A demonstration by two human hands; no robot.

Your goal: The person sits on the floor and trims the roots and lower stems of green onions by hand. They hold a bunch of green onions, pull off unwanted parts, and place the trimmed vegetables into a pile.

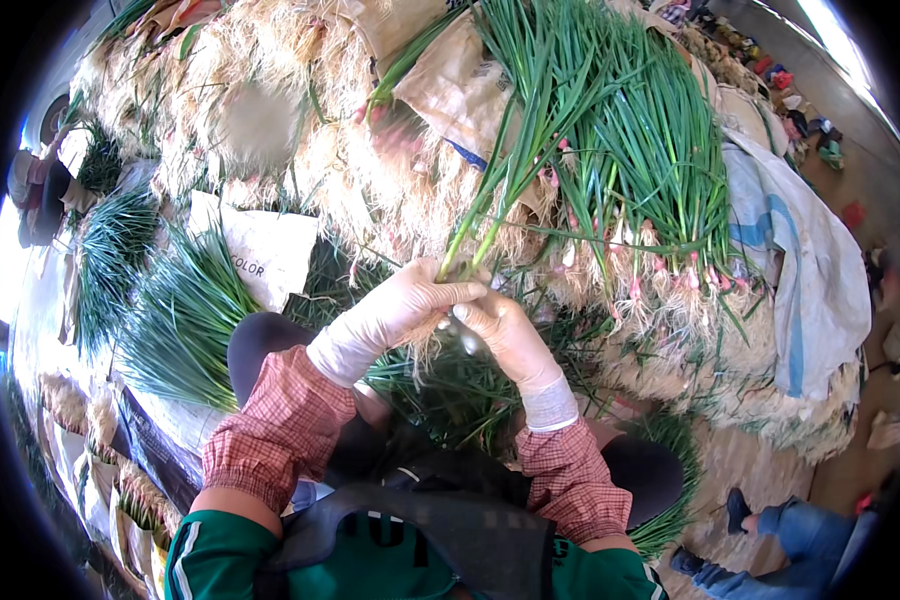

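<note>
My left hand (412, 300), in a white glove, grips a few green allium stalks (489, 238) low down near their bulbs. Pale roots (420, 341) hang below its fingers. Close beside it, my gloved right hand (511, 337) pinches the same stalks at their base; its fingertips are partly hidden. The long leaves slant up and away to the right. Just beyond my hands lies a thick heap of similar allium plants (645, 150), with pinkish bulbs and whitish roots towards me. Loose green leaves (450, 397) litter the space beneath my hands.
A large pile of rooted bundles (270, 157) spreads along the far side. Cut-looking green bunches (187, 307) lie at left beside a white printed sack (259, 247). A blue-striped sack (795, 262) drapes the right pile. Another person's legs (787, 540) show at lower right.
</note>
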